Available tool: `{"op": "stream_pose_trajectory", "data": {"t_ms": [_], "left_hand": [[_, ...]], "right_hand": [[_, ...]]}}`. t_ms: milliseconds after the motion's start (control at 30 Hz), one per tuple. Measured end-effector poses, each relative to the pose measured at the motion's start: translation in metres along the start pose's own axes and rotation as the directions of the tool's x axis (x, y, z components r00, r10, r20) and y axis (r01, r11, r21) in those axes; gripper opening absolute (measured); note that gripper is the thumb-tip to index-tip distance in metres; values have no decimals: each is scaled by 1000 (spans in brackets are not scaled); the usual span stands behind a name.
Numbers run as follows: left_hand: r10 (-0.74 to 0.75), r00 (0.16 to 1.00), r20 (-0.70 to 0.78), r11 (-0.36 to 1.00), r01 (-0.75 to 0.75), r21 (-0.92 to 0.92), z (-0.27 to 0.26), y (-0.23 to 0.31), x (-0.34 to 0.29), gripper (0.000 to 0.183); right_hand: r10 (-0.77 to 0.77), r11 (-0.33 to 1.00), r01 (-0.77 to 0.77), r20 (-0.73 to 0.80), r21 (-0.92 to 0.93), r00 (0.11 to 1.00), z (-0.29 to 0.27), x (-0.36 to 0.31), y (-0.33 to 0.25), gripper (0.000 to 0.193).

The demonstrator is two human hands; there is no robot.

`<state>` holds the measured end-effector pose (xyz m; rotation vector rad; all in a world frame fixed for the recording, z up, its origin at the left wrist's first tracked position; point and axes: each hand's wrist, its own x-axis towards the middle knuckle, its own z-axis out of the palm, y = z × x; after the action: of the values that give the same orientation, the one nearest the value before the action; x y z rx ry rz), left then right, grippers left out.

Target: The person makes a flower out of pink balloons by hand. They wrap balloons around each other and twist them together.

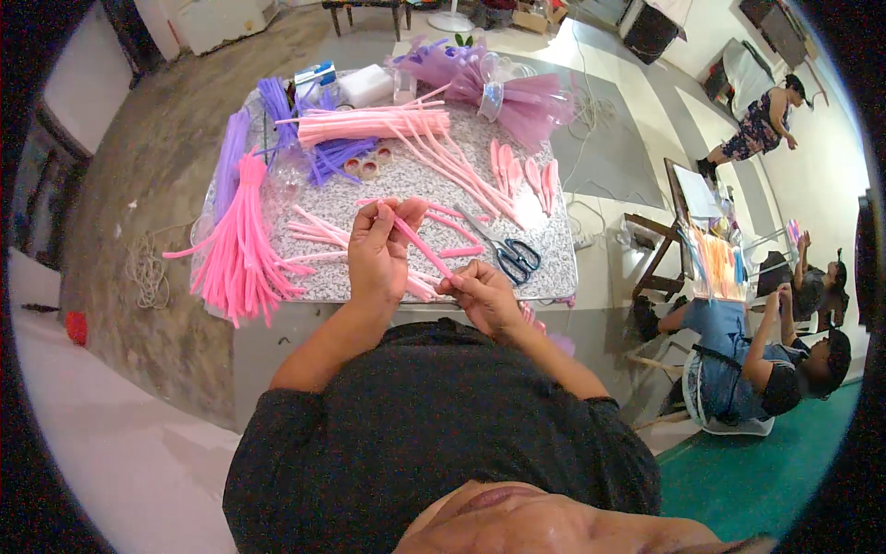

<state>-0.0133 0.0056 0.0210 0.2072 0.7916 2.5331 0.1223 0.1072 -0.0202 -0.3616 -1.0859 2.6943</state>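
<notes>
A pink pipe cleaner (423, 246) stretches between my two hands over the table's near edge. My left hand (378, 251) pinches its upper end, and my right hand (484, 294) grips the lower end between thumb and fingers. Just beyond them lie more bent pink pipe cleaners (461, 251) and loose pale pink ones (318, 229). Scissors with dark blue handles (519, 262) rest to the right of my hands. Farther right are several pale pink looped petal shapes (505, 168). A hot-pink bundle of pipe cleaners (247, 254) fans out at the table's left side.
The patterned tabletop (544, 277) also bears a pale pink pipe cleaner stack (369, 126), purple pipe cleaners (337, 162), tape rolls (368, 170), a white block (366, 85) and a tulle-wrapped bouquet (531, 100). People sit at another table (678, 189) on the right; one person (761, 125) stands beyond.
</notes>
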Motion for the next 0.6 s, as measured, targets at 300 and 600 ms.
{"op": "stream_pose_trajectory", "data": {"t_ms": [300,600], "left_hand": [[19,999,-36,999,-20,-51,3,-22,2,8],[-7,999,39,1000,7,-19,15,-30,2,9]], "right_hand": [[-61,996,51,-127,-79,990,-11,0,2,9],[-241,893,209,-32,-397,970,-18,-8,-3,17]]}}
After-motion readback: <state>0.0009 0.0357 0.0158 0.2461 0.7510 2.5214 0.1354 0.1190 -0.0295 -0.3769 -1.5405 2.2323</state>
